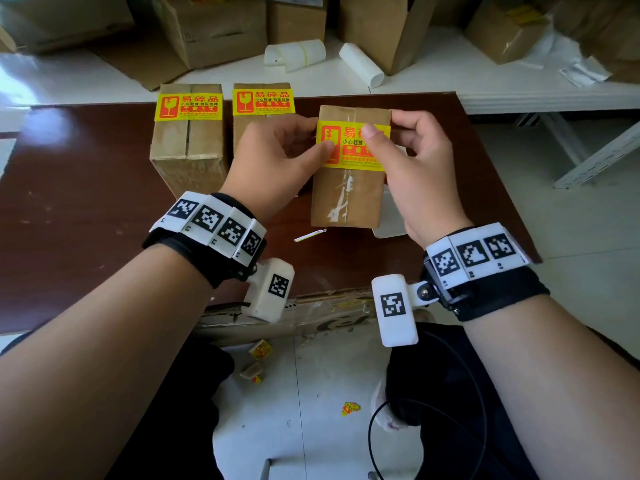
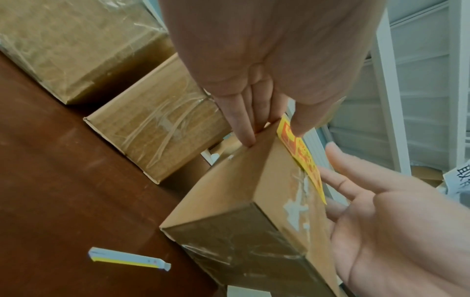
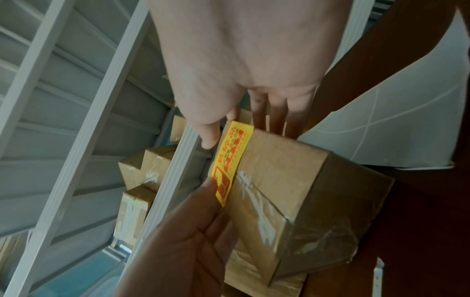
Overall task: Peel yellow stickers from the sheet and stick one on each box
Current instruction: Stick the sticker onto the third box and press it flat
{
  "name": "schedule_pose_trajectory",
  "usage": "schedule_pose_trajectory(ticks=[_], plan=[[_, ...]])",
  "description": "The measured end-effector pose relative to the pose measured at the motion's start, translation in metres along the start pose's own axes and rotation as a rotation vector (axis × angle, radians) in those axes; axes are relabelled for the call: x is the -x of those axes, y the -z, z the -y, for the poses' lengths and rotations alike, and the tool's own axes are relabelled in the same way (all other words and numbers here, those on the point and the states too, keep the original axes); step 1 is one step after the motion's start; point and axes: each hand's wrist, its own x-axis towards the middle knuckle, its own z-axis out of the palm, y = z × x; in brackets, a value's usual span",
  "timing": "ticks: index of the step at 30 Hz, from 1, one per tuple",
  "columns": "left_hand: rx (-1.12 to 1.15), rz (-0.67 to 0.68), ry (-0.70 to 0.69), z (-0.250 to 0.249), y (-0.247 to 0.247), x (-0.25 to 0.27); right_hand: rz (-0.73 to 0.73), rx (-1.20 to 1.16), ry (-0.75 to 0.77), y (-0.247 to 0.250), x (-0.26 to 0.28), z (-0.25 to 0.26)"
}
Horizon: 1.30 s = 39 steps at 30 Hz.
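Three brown cardboard boxes stand on the dark brown table (image 1: 86, 188). The left box (image 1: 188, 150) and the middle box (image 1: 242, 129) each carry a yellow sticker across the top. A third yellow sticker (image 1: 353, 147) lies across the right box (image 1: 348, 199). My left hand (image 1: 277, 157) holds that box's left side, its thumb on the sticker's left end (image 2: 289, 132). On the right side my right hand (image 1: 415, 161) grips the box, thumb pressing the sticker's middle and fingers behind the edge (image 3: 277, 118). The sticker's ends reach the box's side edges.
A thin white and yellow backing strip (image 1: 310, 234) lies on the table in front of the box. White curled backing rolls (image 1: 294, 55) and bigger cartons (image 1: 214, 29) sit behind. A white sheet (image 1: 393, 216) lies right of the box. Sticker scraps (image 1: 260, 349) are on the floor.
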Motion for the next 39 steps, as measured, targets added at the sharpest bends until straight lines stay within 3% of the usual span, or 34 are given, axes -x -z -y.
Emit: schedule_pose_trajectory(ticks=[5, 18, 25, 31, 39], plan=[[-0.023, -0.043, 0.011, -0.001, -0.004, 0.001, -0.021, 0.179, 0.075, -0.002, 0.001, -0.002], [-0.158, -0.145, 0.082, -0.012, -0.018, 0.013, -0.057, 0.202, 0.100, 0.005, -0.008, -0.003], [-0.104, -0.023, 0.080, -0.009, -0.012, 0.005, -0.049, 0.248, 0.092, 0.007, -0.005, -0.002], [-0.035, -0.056, 0.136, -0.013, -0.010, 0.003, -0.024, 0.364, 0.097, 0.009, -0.004, 0.004], [-0.150, -0.073, 0.074, -0.020, -0.008, -0.003, -0.053, 0.359, 0.133, 0.007, -0.007, 0.000]])
